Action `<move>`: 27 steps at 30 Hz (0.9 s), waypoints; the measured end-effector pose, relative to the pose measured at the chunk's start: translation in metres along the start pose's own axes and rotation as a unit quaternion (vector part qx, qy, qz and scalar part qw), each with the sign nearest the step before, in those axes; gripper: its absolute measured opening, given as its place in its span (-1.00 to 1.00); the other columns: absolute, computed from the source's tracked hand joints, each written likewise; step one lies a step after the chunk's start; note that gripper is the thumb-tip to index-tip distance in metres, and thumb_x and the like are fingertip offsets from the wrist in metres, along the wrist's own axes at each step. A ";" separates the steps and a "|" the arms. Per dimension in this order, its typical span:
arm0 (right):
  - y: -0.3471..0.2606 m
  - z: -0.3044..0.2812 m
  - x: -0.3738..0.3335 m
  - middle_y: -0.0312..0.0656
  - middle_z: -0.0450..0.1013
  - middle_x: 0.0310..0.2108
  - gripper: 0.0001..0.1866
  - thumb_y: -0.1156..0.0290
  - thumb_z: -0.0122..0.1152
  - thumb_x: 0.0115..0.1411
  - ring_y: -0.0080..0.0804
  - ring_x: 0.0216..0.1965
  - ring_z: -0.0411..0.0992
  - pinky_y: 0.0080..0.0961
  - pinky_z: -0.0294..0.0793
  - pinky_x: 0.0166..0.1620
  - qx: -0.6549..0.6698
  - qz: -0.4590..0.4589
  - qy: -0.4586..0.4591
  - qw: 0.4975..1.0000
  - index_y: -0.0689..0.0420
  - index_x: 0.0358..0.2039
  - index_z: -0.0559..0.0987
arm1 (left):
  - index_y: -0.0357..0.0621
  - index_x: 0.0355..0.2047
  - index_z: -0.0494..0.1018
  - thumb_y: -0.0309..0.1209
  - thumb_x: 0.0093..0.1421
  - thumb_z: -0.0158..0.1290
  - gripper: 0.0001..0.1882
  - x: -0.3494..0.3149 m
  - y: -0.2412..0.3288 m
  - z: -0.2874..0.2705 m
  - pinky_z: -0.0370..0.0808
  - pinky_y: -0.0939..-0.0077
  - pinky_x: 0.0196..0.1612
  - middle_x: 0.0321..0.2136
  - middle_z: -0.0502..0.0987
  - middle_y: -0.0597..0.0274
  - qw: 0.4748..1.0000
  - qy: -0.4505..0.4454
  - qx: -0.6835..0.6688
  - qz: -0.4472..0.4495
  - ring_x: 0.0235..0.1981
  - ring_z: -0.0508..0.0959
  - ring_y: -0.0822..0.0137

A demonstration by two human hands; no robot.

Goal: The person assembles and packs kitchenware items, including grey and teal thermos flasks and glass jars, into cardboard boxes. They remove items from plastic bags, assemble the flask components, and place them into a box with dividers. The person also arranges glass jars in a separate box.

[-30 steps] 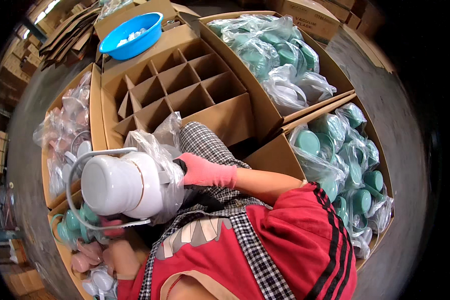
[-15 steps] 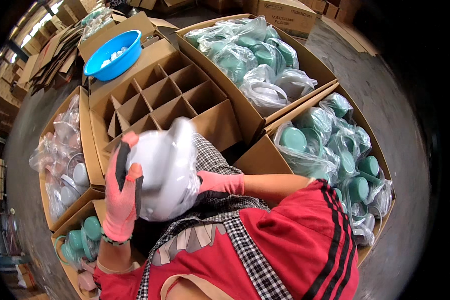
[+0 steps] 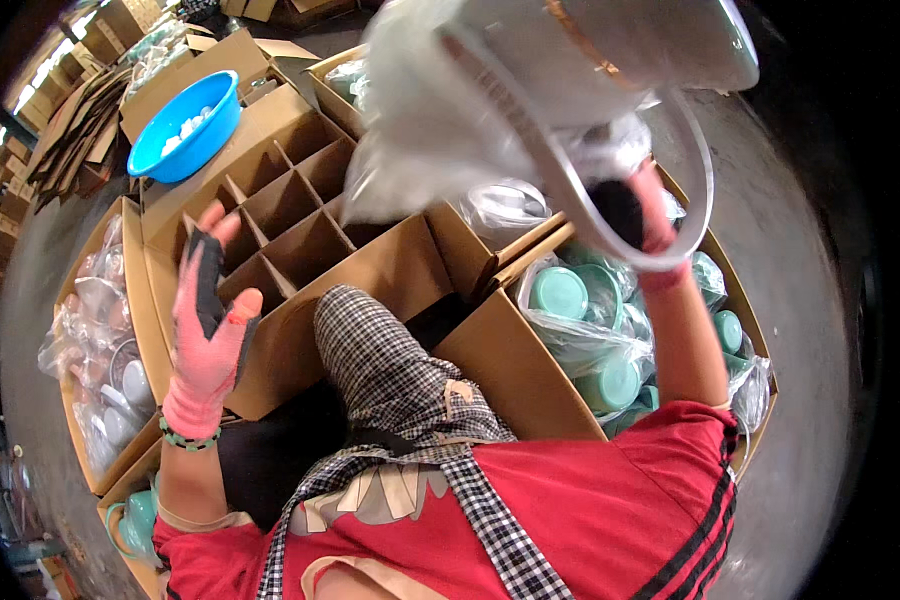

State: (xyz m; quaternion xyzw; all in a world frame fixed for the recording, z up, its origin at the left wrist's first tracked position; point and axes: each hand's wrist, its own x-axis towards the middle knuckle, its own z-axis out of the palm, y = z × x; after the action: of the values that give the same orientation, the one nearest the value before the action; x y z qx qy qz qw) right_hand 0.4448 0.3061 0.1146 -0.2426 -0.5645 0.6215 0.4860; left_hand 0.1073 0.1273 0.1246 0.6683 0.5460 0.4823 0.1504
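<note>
My right hand (image 3: pixel 652 220), in a pink and black glove, is raised at the upper right and closed on a white flask (image 3: pixel 610 60). The flask is tilted near the camera, with its looped carrying handle (image 3: pixel 697 190) hanging down and a clear plastic bag (image 3: pixel 420 130) trailing to its left. Its far end is cut off by the frame, and my gripping fingers are partly hidden. On the left, my left hand (image 3: pixel 205 330) is raised with fingers spread, holding nothing. It is beside the carton (image 3: pixel 340 310) with cardboard dividers (image 3: pixel 280 210).
A blue basin (image 3: pixel 195 125) with small white pieces rests behind the divided carton. To the right, a carton holds bagged green parts (image 3: pixel 610 380). Another, on the left, has bagged pink and white parts (image 3: pixel 95 300). Flattened cardboard (image 3: pixel 85 130) is stacked at the far left.
The flask has gone from between my hands in front of my body up to the upper right in my right hand. My left hand has come away from it and moved left.
</note>
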 end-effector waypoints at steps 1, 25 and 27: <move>-0.007 -0.027 0.017 -0.17 0.35 -0.25 -0.55 0.36 0.17 -0.07 -0.43 -0.29 0.39 -0.54 0.43 -0.25 0.009 0.021 0.027 0.999 0.21 -0.14 0.31 | -0.29 -0.04 0.23 -0.32 0.01 0.01 -0.49 -0.004 -0.015 0.000 0.02 0.41 0.11 0.04 0.17 0.04 0.997 -0.026 0.066 0.010 0.09 0.13 0.20; 0.233 -0.337 0.152 0.05 0.36 -0.21 -0.61 0.16 -0.05 -0.01 -0.12 -0.10 0.30 -0.33 0.27 -0.05 -0.740 0.314 0.184 0.566 0.19 -0.30 0.50 | -0.26 -0.16 0.31 -0.37 -0.02 0.00 -0.61 -0.148 -0.135 0.029 0.22 0.39 0.00 -0.12 0.34 0.03 0.924 -0.144 0.141 -0.326 -0.08 0.32 0.10; 0.205 -0.245 0.141 0.06 0.36 -0.20 -0.55 0.11 -0.06 -0.01 -0.06 -0.12 0.31 -0.31 0.26 -0.04 -0.658 0.317 0.276 0.625 0.23 -0.27 0.48 | -0.26 -0.16 0.31 -0.36 -0.02 0.00 -0.61 -0.153 -0.130 0.026 0.22 0.39 0.00 -0.12 0.33 0.03 0.917 -0.140 0.161 -0.338 -0.08 0.32 0.10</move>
State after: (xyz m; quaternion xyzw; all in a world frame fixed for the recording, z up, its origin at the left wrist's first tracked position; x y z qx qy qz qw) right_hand 0.5271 0.5665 -0.1028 -0.8221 -0.5503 0.1040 0.1026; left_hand 0.0622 0.0482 -0.0567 0.5200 0.7830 0.2093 0.2695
